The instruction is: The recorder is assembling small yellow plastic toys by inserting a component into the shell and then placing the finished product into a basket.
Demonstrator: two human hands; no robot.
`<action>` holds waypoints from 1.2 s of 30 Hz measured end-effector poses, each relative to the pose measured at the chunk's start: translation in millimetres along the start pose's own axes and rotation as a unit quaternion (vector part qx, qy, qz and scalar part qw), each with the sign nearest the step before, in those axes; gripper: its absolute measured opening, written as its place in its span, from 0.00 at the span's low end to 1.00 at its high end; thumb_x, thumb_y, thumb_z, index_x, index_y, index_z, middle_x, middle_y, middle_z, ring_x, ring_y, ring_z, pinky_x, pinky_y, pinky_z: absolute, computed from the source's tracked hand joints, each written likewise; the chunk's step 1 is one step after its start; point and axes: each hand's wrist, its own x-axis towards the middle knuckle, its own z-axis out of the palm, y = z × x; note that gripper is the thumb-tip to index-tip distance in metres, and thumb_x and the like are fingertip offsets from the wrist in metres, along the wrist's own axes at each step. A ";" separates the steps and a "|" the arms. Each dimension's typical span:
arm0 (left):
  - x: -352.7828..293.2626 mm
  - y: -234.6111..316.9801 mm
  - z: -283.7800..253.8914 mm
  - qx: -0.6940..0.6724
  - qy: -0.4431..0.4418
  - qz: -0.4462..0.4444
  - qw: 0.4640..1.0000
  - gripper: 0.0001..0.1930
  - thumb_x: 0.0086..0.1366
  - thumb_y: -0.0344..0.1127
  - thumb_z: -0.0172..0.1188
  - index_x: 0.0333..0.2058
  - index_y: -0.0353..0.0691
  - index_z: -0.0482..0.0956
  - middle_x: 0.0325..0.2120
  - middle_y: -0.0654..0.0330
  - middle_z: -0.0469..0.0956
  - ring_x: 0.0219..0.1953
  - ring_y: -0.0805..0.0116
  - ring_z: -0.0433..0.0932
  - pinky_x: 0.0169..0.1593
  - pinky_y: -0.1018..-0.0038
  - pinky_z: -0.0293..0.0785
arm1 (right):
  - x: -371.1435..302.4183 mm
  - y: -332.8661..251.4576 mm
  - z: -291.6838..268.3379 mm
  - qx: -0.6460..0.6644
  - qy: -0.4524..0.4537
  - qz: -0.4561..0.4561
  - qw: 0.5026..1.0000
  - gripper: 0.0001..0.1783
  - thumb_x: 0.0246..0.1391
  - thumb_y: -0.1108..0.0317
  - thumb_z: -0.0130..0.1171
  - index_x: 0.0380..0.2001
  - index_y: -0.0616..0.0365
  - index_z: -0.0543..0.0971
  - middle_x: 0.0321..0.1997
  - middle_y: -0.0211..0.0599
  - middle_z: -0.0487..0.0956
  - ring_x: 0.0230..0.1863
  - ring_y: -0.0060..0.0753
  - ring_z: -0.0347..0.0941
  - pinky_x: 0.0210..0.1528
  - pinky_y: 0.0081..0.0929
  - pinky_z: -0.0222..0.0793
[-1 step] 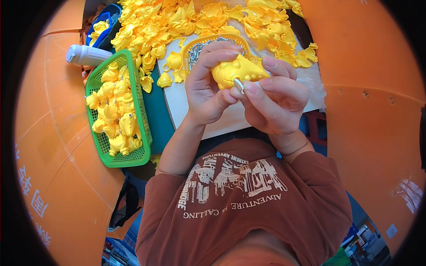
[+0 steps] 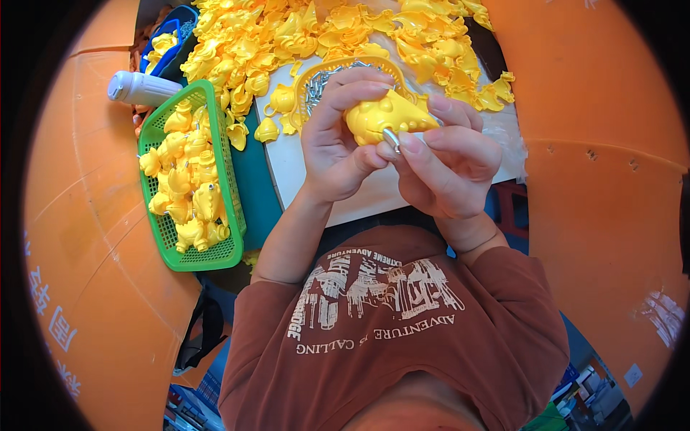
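Yellow plastic piece (image 2: 379, 122) was up in both hands, above the white tabletop (image 2: 291, 172), on the near side of the yellow basket (image 2: 299, 90). Left hand (image 2: 329, 154) was clamped on its broad left end — fingers over the far side, thumb at the near side. Right hand (image 2: 449, 169) had thumb and index together on a silver metal pin (image 2: 392, 139) at the piece's near edge, other fingers by its tapered right end. Couldn't tell how deep the pin sat, or if it sat in at all; fingertips covered that spot.

Handling, my read: piece looked light, thin-walled, fairly stiff; glossy, so probably slippery. Best hold was the broad rounded left body, where the bumps should have given some bite — the taper offered less. Too hard a squeeze might have flexed the shell. Pin looked hard and smooth, likely to roll in the fingertips; best pinched by its outer end.

Nearby: loose metal pieces (image 2: 314, 87) in the yellow basket, heap of yellow shells (image 2: 287, 36) on the far side, green basket (image 2: 229, 179) at left with yellow figures (image 2: 190, 172), several showing metal bits.
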 end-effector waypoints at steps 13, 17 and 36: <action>1.1 -2.5 5.6 -0.036 0.019 -0.006 0.999 0.30 0.50 0.52 0.65 0.45 0.36 0.69 0.45 0.50 0.66 0.49 0.63 0.65 0.51 0.72 0.62 | 4.6 -6.8 -6.2 -0.057 -0.041 -0.004 0.998 0.17 0.39 0.74 0.66 0.37 0.50 0.77 0.39 0.28 0.66 0.47 0.34 0.70 0.48 0.31 0.64; -0.4 -3.1 4.8 -0.048 0.011 0.006 0.999 0.29 0.51 0.51 0.65 0.45 0.37 0.70 0.46 0.50 0.66 0.50 0.63 0.65 0.51 0.71 0.63 | 6.9 -10.3 -9.6 -0.078 -0.087 -0.007 0.993 0.18 0.41 0.75 0.66 0.38 0.48 0.75 0.41 0.28 0.64 0.48 0.35 0.68 0.47 0.32 0.66; 2.4 18.0 -10.6 0.034 -0.012 -0.014 0.999 0.27 0.54 0.50 0.62 0.45 0.36 0.70 0.45 0.51 0.66 0.48 0.63 0.66 0.50 0.70 0.64 | 23.0 -3.9 6.9 0.133 -0.048 0.082 0.987 0.15 0.42 0.78 0.64 0.37 0.60 0.76 0.42 0.40 0.70 0.48 0.39 0.70 0.50 0.32 0.67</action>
